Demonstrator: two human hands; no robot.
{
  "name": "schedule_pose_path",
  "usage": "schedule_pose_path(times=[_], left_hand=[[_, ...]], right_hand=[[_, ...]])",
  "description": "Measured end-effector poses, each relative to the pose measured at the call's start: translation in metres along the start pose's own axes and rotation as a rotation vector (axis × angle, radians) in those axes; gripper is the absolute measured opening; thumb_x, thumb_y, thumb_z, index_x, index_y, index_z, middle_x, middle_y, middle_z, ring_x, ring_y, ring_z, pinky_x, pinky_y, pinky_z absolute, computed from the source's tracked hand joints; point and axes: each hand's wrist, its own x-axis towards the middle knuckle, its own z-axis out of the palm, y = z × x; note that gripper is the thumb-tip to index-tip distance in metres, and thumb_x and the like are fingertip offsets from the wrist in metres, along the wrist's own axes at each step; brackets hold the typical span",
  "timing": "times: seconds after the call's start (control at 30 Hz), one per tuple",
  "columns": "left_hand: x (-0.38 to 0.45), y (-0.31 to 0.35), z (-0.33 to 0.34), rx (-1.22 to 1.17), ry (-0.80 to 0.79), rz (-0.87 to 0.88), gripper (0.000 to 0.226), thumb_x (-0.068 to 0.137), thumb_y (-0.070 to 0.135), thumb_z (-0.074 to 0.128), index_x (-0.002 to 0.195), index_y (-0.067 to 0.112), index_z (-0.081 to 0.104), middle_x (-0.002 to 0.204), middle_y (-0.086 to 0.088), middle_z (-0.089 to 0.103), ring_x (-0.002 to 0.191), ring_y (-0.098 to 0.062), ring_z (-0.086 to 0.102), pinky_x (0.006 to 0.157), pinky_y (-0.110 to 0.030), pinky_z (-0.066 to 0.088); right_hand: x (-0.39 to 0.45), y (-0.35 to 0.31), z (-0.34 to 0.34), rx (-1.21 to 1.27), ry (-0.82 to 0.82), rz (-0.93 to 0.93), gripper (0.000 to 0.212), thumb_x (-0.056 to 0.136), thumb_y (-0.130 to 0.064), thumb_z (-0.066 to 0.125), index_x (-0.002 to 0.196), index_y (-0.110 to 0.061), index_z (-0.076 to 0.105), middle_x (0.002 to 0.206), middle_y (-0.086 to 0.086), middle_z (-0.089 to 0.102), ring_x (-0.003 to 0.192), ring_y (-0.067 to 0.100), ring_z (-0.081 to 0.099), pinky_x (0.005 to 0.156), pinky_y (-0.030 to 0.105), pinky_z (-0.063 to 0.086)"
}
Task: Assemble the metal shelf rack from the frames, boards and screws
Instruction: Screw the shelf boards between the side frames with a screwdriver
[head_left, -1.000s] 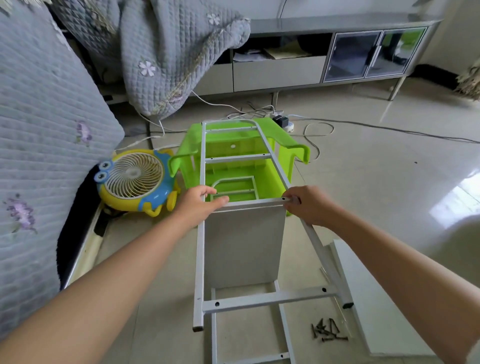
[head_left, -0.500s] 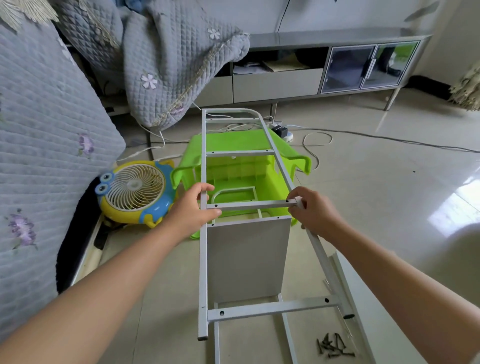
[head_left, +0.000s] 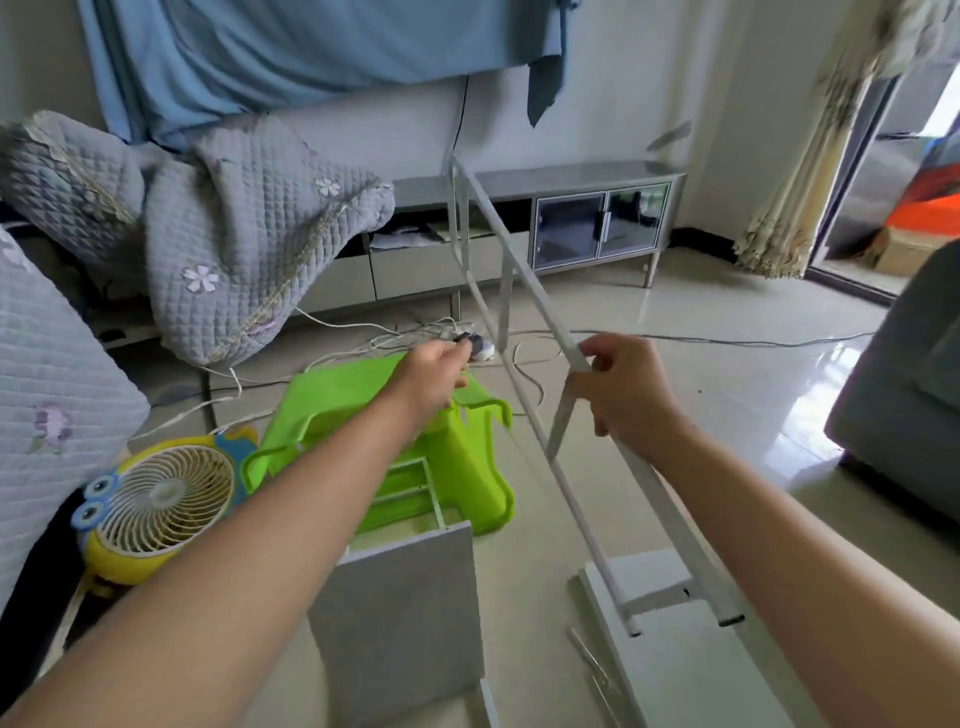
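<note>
While hands tilt the frame (head_left: 524, 291), a stool (head_left: 384, 415) sits beneath.

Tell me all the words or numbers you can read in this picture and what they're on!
No words, numbers or brand marks can be read anywhere.
The owl-faced fan, green plastic stool, grey board and white metal frame show none.
Papers in the TV cabinet are too small and blurred to read.

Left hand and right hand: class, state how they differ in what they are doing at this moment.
The right hand grips the white metal frame, fingers curled round its rail; the left hand holds nothing visible. The right hand sits on the tilted frame, while the left hand hovers over the green stool. Both reach forward.
</note>
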Motion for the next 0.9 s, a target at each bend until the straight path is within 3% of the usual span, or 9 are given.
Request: schedule_pose_path(times=[0.07,0.13,0.2,0.37,0.5,0.6,0.73,0.83,0.9], left_hand=[[0.008,0.022,0.024,-0.223,-0.004,-0.063,0.023,0.099,0.029,0.038,0.082,0.018,0.049,0.085,-0.003,0.055,0.072,-0.014,0.053,0.064,-0.026,0.039],[0.014,0.029,0.043,-0.376,0.016,-0.132,0.023,0.098,0.034,0.039,0.103,0.013,0.047,0.094,-0.008,0.056,0.068,-0.014,0.053,0.062,-0.027,0.041],[0.020,0.028,0.055,-0.483,0.026,-0.185,0.034,0.096,0.036,0.044,0.120,0.012,0.044,0.102,-0.013,0.058,0.068,-0.016,0.057,0.058,-0.030,0.047],[0.026,0.015,0.058,-0.557,0.296,-0.264,0.016,0.095,0.006,0.047,0.079,0.004,0.042,0.048,-0.005,0.058,0.024,-0.009,0.049,0.028,-0.018,0.042],[0.018,-0.007,0.052,-0.460,0.370,-0.260,0.008,0.094,-0.003,0.036,0.095,0.005,0.034,0.068,-0.009,0.055,0.022,-0.009,0.046,0.032,-0.017,0.044],[0.012,-0.026,0.029,-0.467,0.393,-0.202,0.014,0.096,0.001,0.035,0.083,0.005,0.035,0.070,-0.009,0.057,0.025,-0.008,0.047,0.033,-0.015,0.042],[0.002,-0.048,-0.006,-0.521,0.329,-0.161,0.017,0.098,0.007,0.040,0.081,0.008,0.040,0.057,-0.001,0.066,0.030,-0.007,0.049,0.033,-0.012,0.038],[-0.008,-0.058,-0.026,-0.586,0.260,-0.153,0.021,0.099,0.013,0.040,0.080,0.009,0.045,0.050,0.004,0.066,0.032,-0.005,0.051,0.033,-0.012,0.039],[-0.010,-0.061,-0.031,-0.618,0.264,-0.163,0.018,0.099,0.017,0.040,0.086,0.006,0.046,0.056,0.000,0.068,0.034,-0.006,0.054,0.034,-0.013,0.042]], right_hand=[[-0.005,0.007,-0.009,-0.282,0.018,-0.090,0.020,0.070,0.008,0.058,0.086,-0.001,0.066,0.060,0.009,0.049,0.048,0.020,0.051,0.046,0.030,0.047],[-0.011,0.023,-0.018,-0.486,0.007,-0.163,0.024,0.069,0.002,0.055,0.090,0.006,0.065,0.077,0.017,0.057,0.070,0.034,0.056,0.064,0.038,0.049],[-0.022,0.038,-0.027,-0.609,-0.075,-0.256,0.024,0.071,-0.005,0.048,0.088,0.005,0.061,0.079,0.015,0.052,0.075,0.039,0.057,0.064,0.038,0.046],[-0.063,0.072,-0.030,-0.855,-0.254,-0.381,0.023,0.079,0.000,0.047,0.100,-0.004,0.056,0.089,0.013,0.052,0.071,0.040,0.059,0.058,0.040,0.050],[-0.067,0.094,-0.027,-0.702,-0.254,-0.469,0.020,0.072,-0.025,0.058,0.081,-0.010,0.069,0.066,0.005,0.058,0.047,0.026,0.058,0.038,0.021,0.041],[-0.044,0.103,-0.032,-0.627,-0.215,-0.307,0.050,0.085,-0.050,0.036,0.112,-0.019,0.064,0.101,0.007,0.062,0.090,0.027,0.062,0.067,0.026,0.044],[-0.011,0.123,-0.018,-0.675,-0.344,0.111,0.059,0.095,-0.046,0.038,0.141,-0.009,0.032,0.136,0.016,0.046,0.123,0.032,0.045,0.099,0.036,0.037],[-0.009,0.117,0.013,-0.253,-0.475,0.349,0.042,0.098,-0.039,0.036,0.118,-0.003,0.044,0.098,0.020,0.058,0.072,0.029,0.058,0.062,0.030,0.051],[-0.012,0.104,0.030,-0.134,-0.418,0.358,0.033,0.100,-0.031,0.032,0.097,-0.003,0.047,0.065,0.010,0.047,0.046,0.020,0.040,0.033,0.018,0.038]])
